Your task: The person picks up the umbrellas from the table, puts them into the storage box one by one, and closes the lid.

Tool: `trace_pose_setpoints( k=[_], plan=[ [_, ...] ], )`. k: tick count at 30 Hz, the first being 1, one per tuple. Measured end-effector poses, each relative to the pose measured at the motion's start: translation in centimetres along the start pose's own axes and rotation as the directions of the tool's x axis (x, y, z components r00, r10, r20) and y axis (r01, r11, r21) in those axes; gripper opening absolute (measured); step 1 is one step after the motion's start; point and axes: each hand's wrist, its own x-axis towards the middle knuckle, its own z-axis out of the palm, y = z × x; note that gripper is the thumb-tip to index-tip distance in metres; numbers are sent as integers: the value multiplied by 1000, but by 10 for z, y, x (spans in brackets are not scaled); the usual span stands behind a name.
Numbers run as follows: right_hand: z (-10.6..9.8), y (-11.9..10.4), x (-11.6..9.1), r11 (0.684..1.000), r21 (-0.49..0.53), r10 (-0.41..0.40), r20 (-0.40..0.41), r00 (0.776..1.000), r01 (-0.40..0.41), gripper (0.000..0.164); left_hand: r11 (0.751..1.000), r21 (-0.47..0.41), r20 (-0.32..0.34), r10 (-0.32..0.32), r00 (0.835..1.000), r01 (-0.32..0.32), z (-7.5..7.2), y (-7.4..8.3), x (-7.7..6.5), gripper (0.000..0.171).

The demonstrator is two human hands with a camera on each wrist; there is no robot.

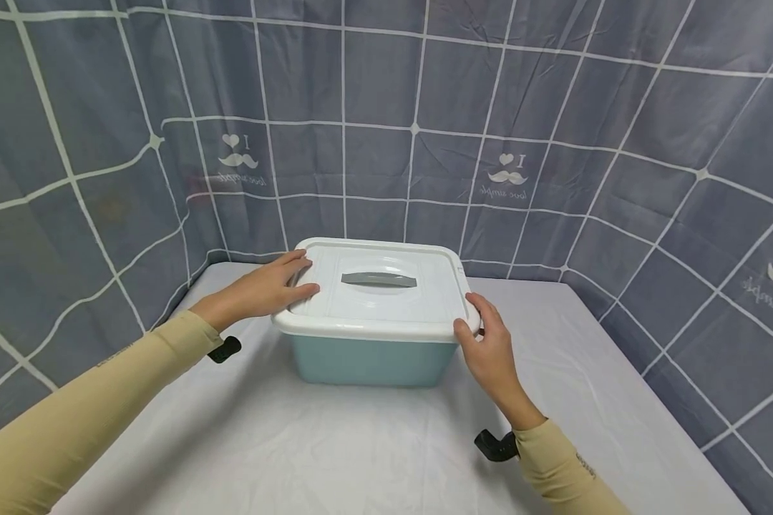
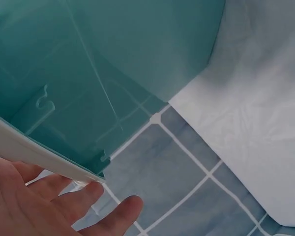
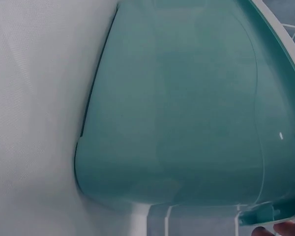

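Observation:
In the head view, a white lid (image 1: 386, 311) with a grey handle (image 1: 378, 280) sits on a teal plastic storage box (image 1: 373, 361) in the middle of the table. My left hand (image 1: 273, 286) rests on the lid's left edge, thumb and fingers extended over the rim. At the front right corner my right hand (image 1: 492, 350) holds the lid's rim between thumb and fingers. From the left wrist, the left fingers (image 2: 83, 196) show beside the pale rim. In the right wrist view only the right fingertips (image 3: 287, 229) appear, by the rim's corner. What the box contains is hidden.
A white cloth (image 1: 386, 450) covers the table under the box. Grey curtains (image 1: 380, 164) with white grid lines hang behind and along both sides. A black wrist mount (image 1: 496, 445) sticks out below the right wrist, another (image 1: 224, 350) below the left.

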Motion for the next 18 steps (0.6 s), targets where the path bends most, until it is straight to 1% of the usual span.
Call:
trace_pose_setpoints(
  k=[5, 9, 12, 16, 18],
  plan=[
    [-3, 2, 1, 1000, -6, -5, -3, 1000, 5, 52, 1000, -4, -10, -8, 1000, 8, 1, 2, 3, 81],
    [-6, 4, 2, 1000, -11, -16, 13, 1000, 16, 52, 1000, -15, -1, -19, 1000, 19, 2, 3, 2, 80],
    [-9, 5, 2, 999, -28, -16, 36, 999, 17, 53, 1000, -13, -4, -16, 1000, 16, 3, 3, 2, 79],
    [-14, 4, 2, 998, -55, -18, 76, 997, 22, 53, 1000, -10, -28, -8, 1000, 7, 3, 3, 0, 76],
    [-16, 5, 3, 997, -66, -28, 93, 995, 34, 53, 1000, -19, -50, -3, 999, 2, 3, 2, 0, 75]
  ],
)
